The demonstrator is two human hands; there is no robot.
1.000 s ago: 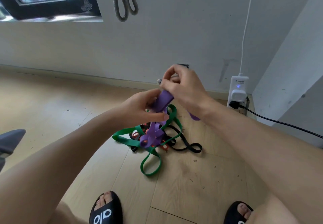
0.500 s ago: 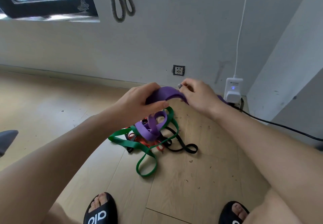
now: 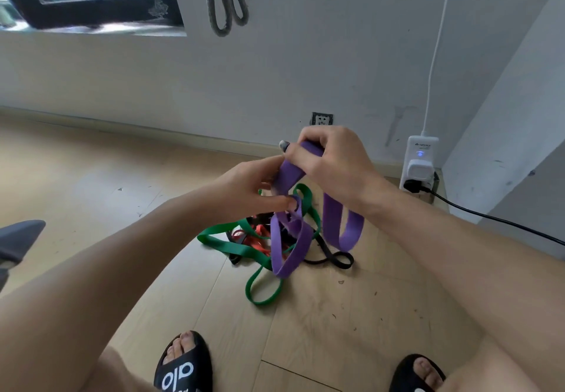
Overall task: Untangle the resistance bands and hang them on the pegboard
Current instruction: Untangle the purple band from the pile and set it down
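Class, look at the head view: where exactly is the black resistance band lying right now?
The black band lies on the wooden floor at centre frame, in the tangle's right edge, beside the green band and below the hanging purple band.

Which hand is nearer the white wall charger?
Right. The right hand is just left of the charger; the left hand is farther left, beyond it.

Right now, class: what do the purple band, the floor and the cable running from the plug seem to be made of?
Purple band: probably rubber or latex, matte; it hangs in limp flat loops from both hands.
Floor: pale wood or wood-look laminate, smooth with a soft sheen; plank seams and faint grain show.
Black cable: likely plastic-sheathed, slightly glossy; it runs in a thin, smooth curve.
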